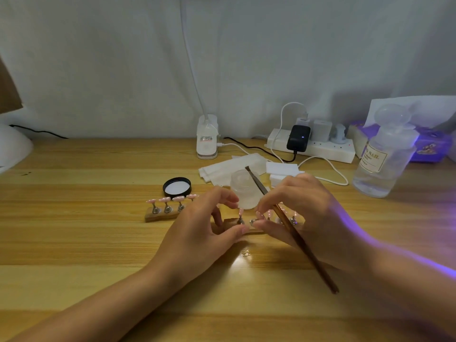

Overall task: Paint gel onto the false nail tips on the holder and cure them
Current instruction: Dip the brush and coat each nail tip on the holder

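While the left hand [204, 225] curls over the near wooden holder [249, 228], thumb and forefinger pinching at one of its small metal stands, the right hand [303, 218] meets it there, fingertips on a pink nail tip [259, 214] and the brown brush [291, 228] gripped slanting across its fingers, bristles up. A second holder [161, 214] of pink tips sits just left, near a black lid [177, 186]. A frosted jar [244, 188] stands right behind the hands on the wooden table [86, 243].

A white power strip [320, 146] with plugged chargers lies along the desk's [74, 218] back edge; a purple tissue pack [429, 146] sits beside it, toward the right edge.
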`<state>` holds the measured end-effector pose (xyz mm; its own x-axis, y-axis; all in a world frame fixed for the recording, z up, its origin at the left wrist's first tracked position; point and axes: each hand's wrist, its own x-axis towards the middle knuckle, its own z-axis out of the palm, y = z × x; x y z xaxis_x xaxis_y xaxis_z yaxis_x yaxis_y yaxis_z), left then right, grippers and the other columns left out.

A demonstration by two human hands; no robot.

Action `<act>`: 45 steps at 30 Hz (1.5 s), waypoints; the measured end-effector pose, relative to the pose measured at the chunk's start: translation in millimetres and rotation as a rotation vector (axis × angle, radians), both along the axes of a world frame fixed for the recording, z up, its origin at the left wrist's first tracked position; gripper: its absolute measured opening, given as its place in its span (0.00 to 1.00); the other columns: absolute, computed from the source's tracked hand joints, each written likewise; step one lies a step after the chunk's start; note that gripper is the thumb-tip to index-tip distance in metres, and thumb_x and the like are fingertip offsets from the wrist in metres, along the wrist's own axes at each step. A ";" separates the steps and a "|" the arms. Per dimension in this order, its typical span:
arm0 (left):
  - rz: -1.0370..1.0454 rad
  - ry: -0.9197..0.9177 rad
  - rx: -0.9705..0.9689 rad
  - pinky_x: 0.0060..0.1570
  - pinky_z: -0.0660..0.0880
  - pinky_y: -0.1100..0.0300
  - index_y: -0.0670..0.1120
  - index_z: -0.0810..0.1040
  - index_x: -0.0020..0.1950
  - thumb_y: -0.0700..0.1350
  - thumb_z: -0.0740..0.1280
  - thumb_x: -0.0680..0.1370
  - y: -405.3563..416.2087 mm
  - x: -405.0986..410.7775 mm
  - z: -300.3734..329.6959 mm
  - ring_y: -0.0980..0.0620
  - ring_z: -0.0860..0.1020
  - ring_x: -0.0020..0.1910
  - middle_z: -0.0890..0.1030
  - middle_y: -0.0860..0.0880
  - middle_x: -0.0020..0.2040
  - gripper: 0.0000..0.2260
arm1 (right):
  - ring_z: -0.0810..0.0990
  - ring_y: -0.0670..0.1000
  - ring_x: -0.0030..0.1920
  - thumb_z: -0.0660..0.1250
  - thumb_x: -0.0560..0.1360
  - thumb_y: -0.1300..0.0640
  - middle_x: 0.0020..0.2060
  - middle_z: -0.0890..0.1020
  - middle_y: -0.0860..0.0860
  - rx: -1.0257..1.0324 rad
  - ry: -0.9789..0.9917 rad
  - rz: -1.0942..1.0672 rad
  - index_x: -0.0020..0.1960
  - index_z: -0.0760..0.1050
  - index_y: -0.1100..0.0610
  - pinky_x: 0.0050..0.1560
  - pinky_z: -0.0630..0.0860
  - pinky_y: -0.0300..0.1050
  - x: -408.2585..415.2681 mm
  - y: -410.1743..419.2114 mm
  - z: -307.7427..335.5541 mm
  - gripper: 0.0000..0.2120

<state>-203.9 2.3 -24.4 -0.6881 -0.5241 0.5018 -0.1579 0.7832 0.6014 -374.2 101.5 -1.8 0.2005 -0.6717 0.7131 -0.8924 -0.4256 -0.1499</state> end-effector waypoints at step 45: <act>-0.026 0.336 0.269 0.39 0.75 0.70 0.55 0.80 0.45 0.45 0.69 0.68 -2.5 -0.4 7.1 0.63 0.79 0.37 0.83 0.59 0.44 0.08 | 0.72 0.36 0.22 0.71 0.70 0.51 0.24 0.73 0.47 0.628 -0.454 -0.220 0.32 0.69 0.55 0.23 0.67 0.26 -14.2 -85.6 46.8 0.14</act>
